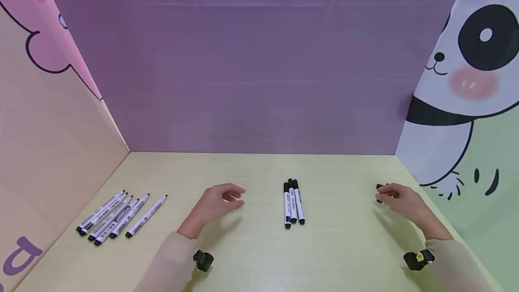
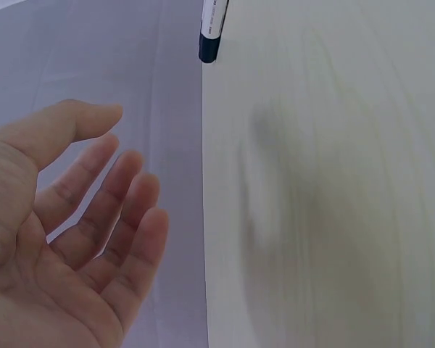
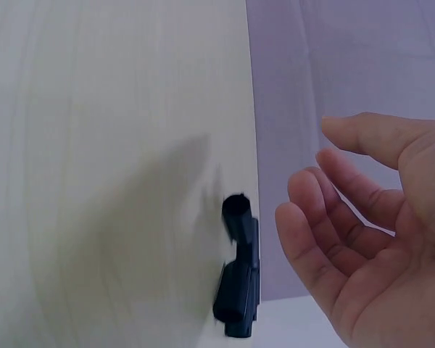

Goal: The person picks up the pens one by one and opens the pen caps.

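My left hand (image 1: 220, 202) is held above the table with loosely bent fingers and nothing in them. To its right lie three white markers with black caps (image 1: 293, 202), side by side. In the left wrist view the same hand (image 2: 87, 217) is empty, and one marker's dark end (image 2: 209, 47) shows at the top. My right hand (image 1: 401, 199) hovers over the table's right part, partly covering a small black thing (image 1: 379, 186). The right wrist view shows this hand (image 3: 370, 225) empty, its fingers loosely bent, beside several short black cylinders (image 3: 235, 283); what they are I cannot tell.
At the left of the table (image 1: 251, 260) lies a slanted group of several white markers (image 1: 115, 220), with one white marker (image 1: 147, 216) slightly apart. A purple back wall (image 1: 259, 66) and printed side walls enclose the table.
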Tool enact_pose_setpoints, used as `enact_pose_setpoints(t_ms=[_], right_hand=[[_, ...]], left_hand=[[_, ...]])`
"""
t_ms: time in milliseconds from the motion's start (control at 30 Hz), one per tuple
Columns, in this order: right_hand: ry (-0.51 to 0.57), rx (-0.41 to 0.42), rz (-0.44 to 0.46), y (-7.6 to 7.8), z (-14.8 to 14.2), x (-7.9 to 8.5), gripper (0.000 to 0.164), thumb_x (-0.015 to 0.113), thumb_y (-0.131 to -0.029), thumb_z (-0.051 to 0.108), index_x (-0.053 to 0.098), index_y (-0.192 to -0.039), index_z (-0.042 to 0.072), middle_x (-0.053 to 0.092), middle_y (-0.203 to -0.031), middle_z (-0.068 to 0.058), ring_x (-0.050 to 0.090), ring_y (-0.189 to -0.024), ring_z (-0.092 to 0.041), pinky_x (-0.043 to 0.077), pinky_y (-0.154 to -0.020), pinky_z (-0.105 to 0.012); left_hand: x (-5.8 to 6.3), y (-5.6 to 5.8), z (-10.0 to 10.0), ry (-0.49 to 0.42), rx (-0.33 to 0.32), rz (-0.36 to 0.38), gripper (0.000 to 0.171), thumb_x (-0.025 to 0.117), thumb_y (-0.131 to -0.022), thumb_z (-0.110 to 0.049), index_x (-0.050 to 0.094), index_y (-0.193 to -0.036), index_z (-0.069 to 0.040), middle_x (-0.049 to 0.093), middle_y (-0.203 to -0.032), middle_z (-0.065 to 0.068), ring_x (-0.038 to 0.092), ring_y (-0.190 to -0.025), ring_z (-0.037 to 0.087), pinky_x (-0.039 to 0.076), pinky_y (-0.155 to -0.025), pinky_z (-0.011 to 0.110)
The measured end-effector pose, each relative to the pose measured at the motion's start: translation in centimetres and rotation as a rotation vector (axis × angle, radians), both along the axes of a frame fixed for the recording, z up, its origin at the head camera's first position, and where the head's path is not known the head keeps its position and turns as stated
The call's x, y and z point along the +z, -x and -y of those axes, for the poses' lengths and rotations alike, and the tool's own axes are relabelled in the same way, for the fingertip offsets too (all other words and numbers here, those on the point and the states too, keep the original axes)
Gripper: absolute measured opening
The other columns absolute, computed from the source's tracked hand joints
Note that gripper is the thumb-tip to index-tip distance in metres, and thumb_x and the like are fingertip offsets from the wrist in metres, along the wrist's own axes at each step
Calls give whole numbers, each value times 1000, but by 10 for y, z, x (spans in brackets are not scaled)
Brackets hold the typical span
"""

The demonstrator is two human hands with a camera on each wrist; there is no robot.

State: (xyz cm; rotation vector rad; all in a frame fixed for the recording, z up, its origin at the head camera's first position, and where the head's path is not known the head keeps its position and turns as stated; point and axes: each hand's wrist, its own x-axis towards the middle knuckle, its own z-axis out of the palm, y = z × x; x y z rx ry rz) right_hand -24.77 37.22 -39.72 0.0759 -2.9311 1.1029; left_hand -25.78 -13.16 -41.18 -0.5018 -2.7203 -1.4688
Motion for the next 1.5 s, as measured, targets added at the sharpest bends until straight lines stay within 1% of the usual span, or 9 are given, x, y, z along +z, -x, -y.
enact_pose_setpoints(t_ms=[167, 300, 467, 633, 1000, 1100, 1200, 1367, 1500], right_hand=[[16, 29, -1, 1, 15, 1, 44, 67, -98, 30, 61, -122, -7, 66, -101, -9, 61, -87, -23, 52, -69, -31], [23, 57, -18, 1, 28, 1, 42, 68, -98, 28, 62, -121, -6, 66, -99, -8, 61, -86, -25, 52, -68, -32], [-11, 81, -50, 2, 43, 1, 38, 68, -97, 30, 65, -119, -1, 67, -104, -8, 63, -88, -20, 51, -70, -34], [5, 104, -50, 5, 56, 3, 40, 67, -97, 33, 65, -120, 0, 67, -105, -7, 63, -90, -20, 51, -72, -36], [49, 156, -44, 12, 76, 1, 40, 67, -98, 32, 65, -121, 1, 67, -106, -6, 65, -89, -19, 52, -75, -36], [57, 167, -42, 12, 81, 1, 39, 67, -98, 32, 65, -121, 1, 67, -106, -6, 65, -90, -19, 52, -75, -35], [48, 177, -44, 11, 86, 2, 37, 66, -98, 32, 65, -121, 2, 67, -106, -5, 64, -90, -18, 51, -75, -35], [50, 192, -60, 10, 94, 2, 35, 67, -98, 30, 66, -120, 2, 67, -104, -4, 64, -89, -18, 51, -75, -36], [54, 203, -55, 9, 99, 1, 34, 67, -98, 30, 66, -119, 3, 67, -104, -3, 64, -87, -16, 51, -74, -35]], left_hand=[[0, 2, -9, -12, -15, -1, 27, 77, -89, -14, 73, -114, -6, 71, -107, 10, 65, -94, 19, 51, -84, 36], [-1, 4, -17, -24, -24, 3, 26, 77, -88, -14, 74, -113, -6, 71, -106, 10, 65, -93, 19, 50, -84, 36], [-4, 7, -28, -28, -24, 8, 26, 78, -88, -14, 74, -112, -7, 71, -106, 9, 64, -92, 19, 51, -85, 37], [-6, 9, -40, -24, -26, 33, 26, 77, -88, -15, 74, -113, -7, 71, -106, 9, 63, -93, 20, 51, -85, 38], [-11, 12, -62, -22, -80, 53, 28, 76, -90, -19, 73, -114, -6, 70, -108, 10, 64, -94, 21, 51, -86, 40], [-12, 14, -68, -12, -81, 67, 30, 77, -89, -20, 73, -114, -6, 70, -108, 9, 64, -95, 22, 52, -84, 39], [-11, 15, -76, 8, -73, 98, 33, 78, -88, -24, 72, -116, -8, 69, -108, 7, 63, -96, 21, 52, -81, 38], [-12, 17, -87, 30, -54, 128, 38, 79, -86, -27, 71, -119, -9, 67, -108, 6, 62, -98, 21, 51, -79, 37], [-15, 19, -94, 22, -46, 138, 41, 79, -86, -26, 69, -121, -8, 67, -110, 7, 62, -100, 23, 52, -80, 38]])
